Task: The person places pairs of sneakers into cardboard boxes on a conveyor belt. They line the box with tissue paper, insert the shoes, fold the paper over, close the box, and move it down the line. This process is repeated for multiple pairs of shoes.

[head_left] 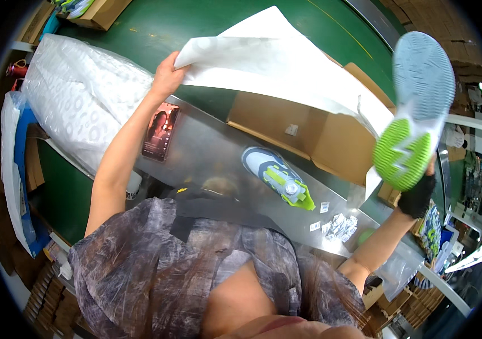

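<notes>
My left hand point(168, 76) pinches one end of a large sheet of white paper point(286, 65), stretched out to the right. Beneath the paper lies an open brown cardboard box point(277, 116), partly covered by it. Raised at the right is a sneaker point(416, 96) with a pale blue and lime green sole facing me. My right hand point(419, 195), in a black glove or wrap, grips this sneaker near its green end; most of its fingers are hidden behind it. A second sneaker point(277, 176), blue-grey with lime green, rests on the metal tabletop point(207, 138) in front of me.
A phone point(160, 131) with its screen lit lies near my left forearm. Plastic-covered white patterned paper point(85, 87) is stacked at the left. Small labels point(339, 227) are heaped on the metal at the right. A green surface point(167, 22) stretches along the far side.
</notes>
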Demonstrator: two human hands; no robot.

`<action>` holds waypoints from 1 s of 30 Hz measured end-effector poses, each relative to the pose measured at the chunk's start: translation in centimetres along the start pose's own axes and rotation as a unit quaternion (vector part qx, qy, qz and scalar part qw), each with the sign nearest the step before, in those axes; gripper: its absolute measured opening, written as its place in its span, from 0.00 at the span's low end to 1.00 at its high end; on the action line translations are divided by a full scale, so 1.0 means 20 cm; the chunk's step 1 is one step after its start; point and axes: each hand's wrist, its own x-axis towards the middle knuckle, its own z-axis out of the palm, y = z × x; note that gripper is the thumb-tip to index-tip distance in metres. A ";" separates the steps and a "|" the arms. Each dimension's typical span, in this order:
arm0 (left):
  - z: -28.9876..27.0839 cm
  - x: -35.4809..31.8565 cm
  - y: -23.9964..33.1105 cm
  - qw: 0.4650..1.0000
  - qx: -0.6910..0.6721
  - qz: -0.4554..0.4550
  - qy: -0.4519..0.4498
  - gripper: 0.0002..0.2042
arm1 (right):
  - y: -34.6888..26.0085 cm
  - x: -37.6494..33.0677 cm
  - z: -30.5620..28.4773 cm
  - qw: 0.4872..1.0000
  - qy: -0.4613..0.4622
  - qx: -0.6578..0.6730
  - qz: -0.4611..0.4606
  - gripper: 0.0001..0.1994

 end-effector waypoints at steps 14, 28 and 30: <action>-0.03 -0.09 -0.04 0.996 0.079 0.032 0.039 0.09 | 0.18 -0.21 0.01 0.893 -0.179 0.413 0.026 0.26; 0.12 -0.07 0.57 0.964 -0.223 -0.064 -0.129 0.13 | 1.13 0.26 0.93 0.976 -0.040 -0.215 -0.004 0.16; 0.26 -0.10 0.66 0.953 -0.234 -0.043 -0.185 0.15 | 1.13 0.21 1.06 0.967 -0.094 -0.231 0.040 0.16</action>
